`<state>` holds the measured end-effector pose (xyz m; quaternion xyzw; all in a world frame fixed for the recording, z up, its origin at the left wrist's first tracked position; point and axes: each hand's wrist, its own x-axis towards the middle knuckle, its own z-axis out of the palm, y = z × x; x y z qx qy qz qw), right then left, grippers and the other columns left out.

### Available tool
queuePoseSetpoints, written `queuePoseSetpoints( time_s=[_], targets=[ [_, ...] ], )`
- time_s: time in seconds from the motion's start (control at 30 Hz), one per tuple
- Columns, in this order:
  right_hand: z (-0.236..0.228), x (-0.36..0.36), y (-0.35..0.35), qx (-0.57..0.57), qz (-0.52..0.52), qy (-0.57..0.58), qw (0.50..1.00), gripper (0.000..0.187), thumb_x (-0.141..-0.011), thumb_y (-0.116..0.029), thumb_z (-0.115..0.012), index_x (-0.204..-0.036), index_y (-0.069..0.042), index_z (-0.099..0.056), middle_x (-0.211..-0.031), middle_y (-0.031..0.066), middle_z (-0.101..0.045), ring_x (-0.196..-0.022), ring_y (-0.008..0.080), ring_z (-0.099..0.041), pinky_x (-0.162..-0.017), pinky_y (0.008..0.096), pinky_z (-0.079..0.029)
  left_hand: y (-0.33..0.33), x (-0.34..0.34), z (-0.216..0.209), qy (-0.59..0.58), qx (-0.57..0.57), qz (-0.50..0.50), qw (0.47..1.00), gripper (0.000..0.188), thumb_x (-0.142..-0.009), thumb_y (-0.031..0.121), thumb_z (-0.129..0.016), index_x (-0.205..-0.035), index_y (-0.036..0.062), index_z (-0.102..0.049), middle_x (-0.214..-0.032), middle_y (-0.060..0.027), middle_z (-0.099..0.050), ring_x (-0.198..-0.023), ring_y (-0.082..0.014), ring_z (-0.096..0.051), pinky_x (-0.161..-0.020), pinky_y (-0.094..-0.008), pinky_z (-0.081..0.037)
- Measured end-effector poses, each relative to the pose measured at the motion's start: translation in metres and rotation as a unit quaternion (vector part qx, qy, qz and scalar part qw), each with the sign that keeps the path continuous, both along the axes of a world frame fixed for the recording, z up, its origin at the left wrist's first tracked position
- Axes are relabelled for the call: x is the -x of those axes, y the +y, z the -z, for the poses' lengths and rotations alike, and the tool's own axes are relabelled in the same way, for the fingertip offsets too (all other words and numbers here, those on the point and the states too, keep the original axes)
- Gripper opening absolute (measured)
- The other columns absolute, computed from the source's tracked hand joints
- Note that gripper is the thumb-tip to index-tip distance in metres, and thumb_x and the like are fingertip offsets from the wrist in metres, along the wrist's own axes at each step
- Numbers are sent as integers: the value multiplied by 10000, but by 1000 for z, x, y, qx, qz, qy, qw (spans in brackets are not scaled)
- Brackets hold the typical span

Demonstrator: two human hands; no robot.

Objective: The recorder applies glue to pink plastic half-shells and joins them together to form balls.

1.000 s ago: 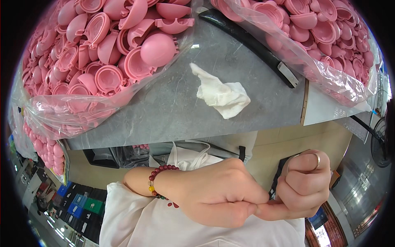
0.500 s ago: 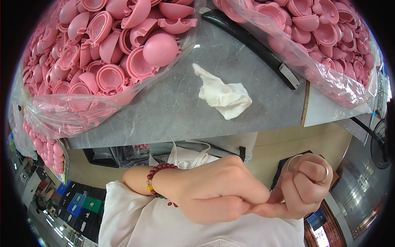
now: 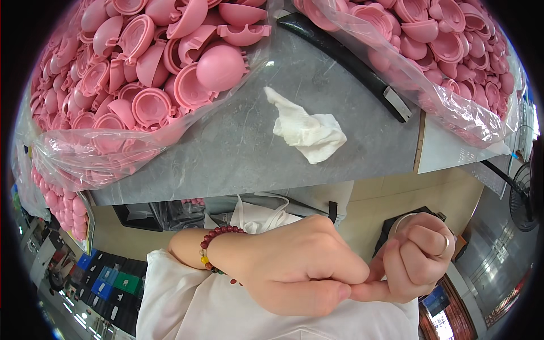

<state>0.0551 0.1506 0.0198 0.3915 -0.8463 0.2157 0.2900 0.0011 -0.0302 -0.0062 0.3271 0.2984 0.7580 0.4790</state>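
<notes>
Close to my body, short of the table, my left hand [image 3: 306, 263] is closed, with a bead bracelet [image 3: 211, 241] round its wrist. Thumb and curled fingers press on the tip of a digit reaching over from my right hand [image 3: 416, 260]. The other fingers of my right hand are curled into a fist; one wears a ring. Whether anything lies inside either grip is hidden. Beyond both hands, a crumpled white cloth or tissue [image 3: 310, 131] rests on the grey table [image 3: 226, 147], touched by neither.
Clear plastic bags full of pink half-round plastic shells [image 3: 221, 68] stand far left and far right. A black curved bar with a metal end [image 3: 345, 62] lies beside the right bag [image 3: 453, 116]. Storage boxes [image 3: 110, 283] fill the lower left; a fan [image 3: 522, 204] stands right.
My left thumb has shifted slightly, so its tip shows more against the right hand's digit. Both hands stay together in nearly the same place. The things on the table have not moved.
</notes>
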Motion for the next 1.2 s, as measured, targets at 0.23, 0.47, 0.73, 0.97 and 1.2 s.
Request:
queuePoseSetpoints(
  time_s=[0.23,0.47,0.73,0.97,1.2],
  targets=[
    [16,-3,0,91,-69,-4,993,198,-731,-318,-657,-901,-218,-666,-647,3,-417,-509,143,-354,-429,249,-301,-4,4,7,24,-42,62,997,99,-694,85,-451,-625,13,-457,-528,-68,-406,-443,-266,-399,-424,-329,-331],
    [33,1,-8,222,-116,-116,961,196,-733,-237,-651,-922,-279,-685,-664,0,-485,-556,139,-397,-479,246,-355,1,7,6,115,-57,-68,989,31,-654,39,-493,-637,13,-490,-532,-58,-429,-409,-231,-404,-391,-324,-315],
    [46,0,-24,369,-159,-195,895,123,-745,-210,-656,-835,-274,-709,-637,26,-491,-538,153,-400,-483,251,-374,5,0,10,122,-91,-118,981,36,-648,7,-498,-620,10,-475,-523,-40,-415,-385,-211,-389,-360,-307,-294],
    [54,-4,-36,449,-193,-214,846,76,-725,-236,-684,-794,-248,-714,-638,15,-486,-517,147,-372,-459,241,-351,5,1,10,133,-99,-89,982,66,-681,11,-504,-623,2,-474,-516,-43,-422,-380,-196,-401,-356,-298,-313],
    [57,-3,-52,573,-210,-230,758,184,-709,-76,-601,-749,-213,-717,-558,-19,-411,-476,115,-318,-419,234,-242,10,2,9,116,-131,-106,979,41,-688,-3,-511,-654,-17,-492,-523,-46,-438,-385,-188,-412,-353,-293,-321]
  ],
)
